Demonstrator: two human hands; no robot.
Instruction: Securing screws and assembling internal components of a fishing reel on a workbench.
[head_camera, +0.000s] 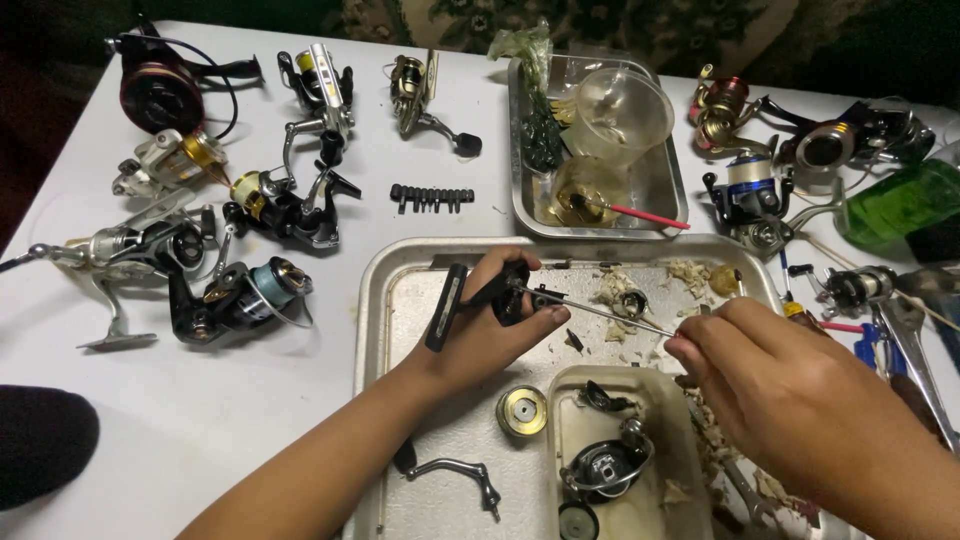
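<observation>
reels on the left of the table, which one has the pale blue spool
The black reel nearest the big metal tray, lowest in the left group. The others there show gold, silver or dark red spools.

Single head-worn view, looks steeply down and forward over white table (250, 400). Close range: both forearms enter from bottom edge, left hand (490, 320) near frame centre, right hand (770, 375) lower right. Large rectangular metal tray (385, 300) fills lower centre, cut off by bottom edge. Table's far edge and dark patterned background run along top of frame. No second view to share scene.
</observation>
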